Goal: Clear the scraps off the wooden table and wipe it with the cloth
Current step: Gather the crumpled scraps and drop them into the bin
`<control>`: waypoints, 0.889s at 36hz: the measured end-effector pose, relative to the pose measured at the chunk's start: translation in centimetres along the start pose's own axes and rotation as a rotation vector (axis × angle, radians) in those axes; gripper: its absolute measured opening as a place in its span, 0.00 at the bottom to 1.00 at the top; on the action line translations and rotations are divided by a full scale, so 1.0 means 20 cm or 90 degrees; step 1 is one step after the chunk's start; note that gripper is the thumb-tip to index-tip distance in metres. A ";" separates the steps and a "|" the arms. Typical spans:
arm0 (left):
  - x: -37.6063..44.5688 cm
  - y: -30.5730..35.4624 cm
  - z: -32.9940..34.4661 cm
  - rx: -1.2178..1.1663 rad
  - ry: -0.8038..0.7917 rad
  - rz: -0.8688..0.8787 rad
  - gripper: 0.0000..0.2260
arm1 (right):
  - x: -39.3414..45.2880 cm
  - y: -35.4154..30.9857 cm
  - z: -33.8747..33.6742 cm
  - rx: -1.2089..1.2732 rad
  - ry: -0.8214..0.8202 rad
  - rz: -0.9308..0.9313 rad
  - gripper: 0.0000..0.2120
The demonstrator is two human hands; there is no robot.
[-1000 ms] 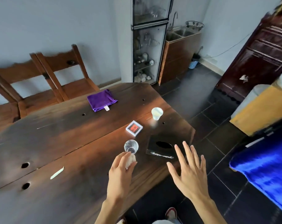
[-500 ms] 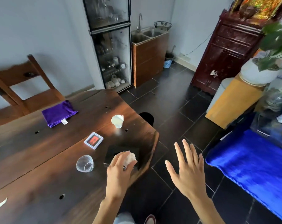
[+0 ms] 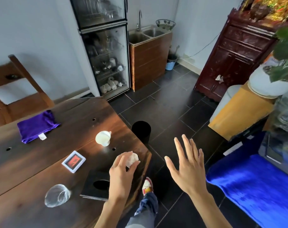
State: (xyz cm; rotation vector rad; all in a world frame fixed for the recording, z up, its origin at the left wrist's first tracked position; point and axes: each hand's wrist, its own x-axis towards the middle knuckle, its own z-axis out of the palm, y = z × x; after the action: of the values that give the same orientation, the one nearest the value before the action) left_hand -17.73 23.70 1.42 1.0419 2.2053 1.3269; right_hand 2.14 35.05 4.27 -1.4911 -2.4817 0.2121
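From the head camera we see our left hand (image 3: 122, 174) pinching a crumpled white paper scrap (image 3: 132, 159) in its fingertips, above the near right corner of the dark wooden table (image 3: 33, 162). Our right hand (image 3: 187, 167) hangs beyond that corner with fingers spread, holding nothing. On the table, the folded purple cloth (image 3: 36, 126) lies toward the far side. A clear plastic cup (image 3: 56, 195) lies tipped near the front edge. A black cylindrical bin (image 3: 141, 131) stands on the floor beside the table's right edge.
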 end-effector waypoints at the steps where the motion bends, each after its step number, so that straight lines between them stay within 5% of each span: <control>1: 0.06 0.01 0.05 -0.002 0.002 -0.007 0.13 | 0.07 0.02 0.02 -0.003 -0.005 -0.006 0.35; 32: 1.63 0.22 1.08 -0.003 0.111 -0.196 0.15 | 2.15 0.50 0.41 0.017 -0.152 -0.212 0.34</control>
State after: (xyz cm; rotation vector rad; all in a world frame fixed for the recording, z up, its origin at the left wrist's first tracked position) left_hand -23.79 62.30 -3.29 0.5719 2.3683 1.3218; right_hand -11.08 77.63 -0.45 -1.0716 -2.8535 0.3787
